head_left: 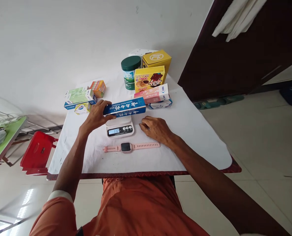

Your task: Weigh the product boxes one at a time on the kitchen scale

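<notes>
My left hand (96, 114) grips the left end of a blue toothpaste box (125, 107), thumb below and fingers on top. The box lies lengthwise over the pan of a white digital kitchen scale (121, 131); whether it touches the pan I cannot tell. The scale's lit display appears to read 112. My right hand (157, 129) rests on the white cloth to the right of the scale, fingers curled in, with nothing visible in them. In front of the scale, a pink smartwatch (126, 147) is laid out flat with its strap spread.
Stacked boxes (79, 96) and an orange box (98, 88) stand at the back left. Toward the back right are a green-lidded tub (130, 72), yellow boxes (149, 78) and a pink toothpaste box (153, 94) on another box. A red stool (39, 152) is beside the table.
</notes>
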`<state>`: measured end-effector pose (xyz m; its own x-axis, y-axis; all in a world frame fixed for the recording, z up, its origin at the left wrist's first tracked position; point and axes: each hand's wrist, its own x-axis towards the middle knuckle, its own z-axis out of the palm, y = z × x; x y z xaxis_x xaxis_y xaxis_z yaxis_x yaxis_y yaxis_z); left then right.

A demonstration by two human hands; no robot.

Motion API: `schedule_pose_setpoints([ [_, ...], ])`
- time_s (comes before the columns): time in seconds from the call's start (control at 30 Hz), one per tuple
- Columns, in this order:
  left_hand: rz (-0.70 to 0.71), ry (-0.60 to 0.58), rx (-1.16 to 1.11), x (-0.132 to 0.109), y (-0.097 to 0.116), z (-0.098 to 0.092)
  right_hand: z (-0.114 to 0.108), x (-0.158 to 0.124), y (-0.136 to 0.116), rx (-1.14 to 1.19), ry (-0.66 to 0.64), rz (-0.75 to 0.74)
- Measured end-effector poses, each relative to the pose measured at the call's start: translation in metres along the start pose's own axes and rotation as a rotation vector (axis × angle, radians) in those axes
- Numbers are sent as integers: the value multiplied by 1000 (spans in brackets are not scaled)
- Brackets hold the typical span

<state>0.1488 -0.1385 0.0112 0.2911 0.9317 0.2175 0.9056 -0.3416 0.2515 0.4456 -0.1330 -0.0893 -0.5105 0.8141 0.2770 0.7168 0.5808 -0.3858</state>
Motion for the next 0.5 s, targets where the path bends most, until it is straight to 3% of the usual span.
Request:
schedule_pose_setpoints([
  [0.13,61,76,-22,1,6,-27,-4,0,-3,-16,-49,20],
  [0.23,104,134,-6,18,18,-34,-6,0,-4,-31,-70,31],
  [0.5,123,45,11,110,58,20,-8,1,-4,-47,-69,28],
])
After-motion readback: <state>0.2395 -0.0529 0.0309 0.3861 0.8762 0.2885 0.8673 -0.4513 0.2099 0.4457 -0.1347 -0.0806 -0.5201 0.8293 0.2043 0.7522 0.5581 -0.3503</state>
